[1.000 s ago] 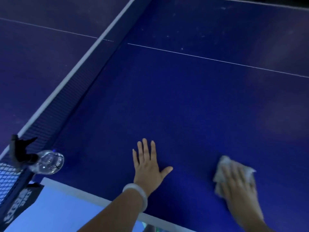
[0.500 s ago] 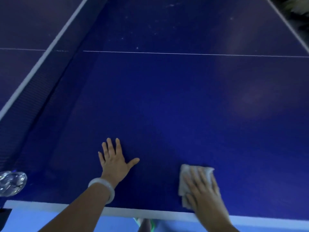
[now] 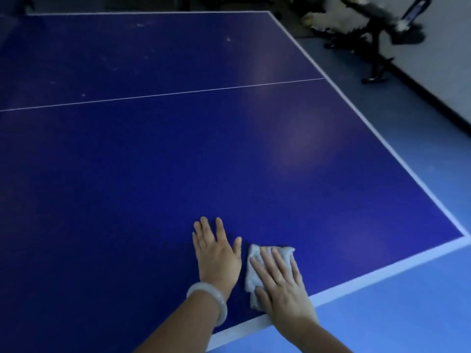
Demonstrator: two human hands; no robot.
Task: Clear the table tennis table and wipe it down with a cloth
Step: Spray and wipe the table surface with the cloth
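The blue table tennis table (image 3: pixel 158 159) fills the view, with a thin white centre line and white edge lines. A small pale grey cloth (image 3: pixel 257 270) lies folded near the table's front edge. My right hand (image 3: pixel 281 284) lies flat on top of the cloth, fingers spread, pressing it onto the surface. Just left of it, almost touching the cloth, my left hand (image 3: pixel 216 253) rests flat on the bare table with fingers apart and holds nothing. A pale bangle (image 3: pixel 209 304) circles my left wrist.
The table's right corner (image 3: pixel 463 236) is close to my right hand. Beyond it is a light blue floor (image 3: pixel 407 301). Dark equipment with a black stand (image 3: pixel 374 34) sits on the floor at the far right. Faint specks mark the table's far half.
The view has swung right, so the net and the clear bottle have left the frame. My right hand has slid the cloth left until it lies next to my left hand.
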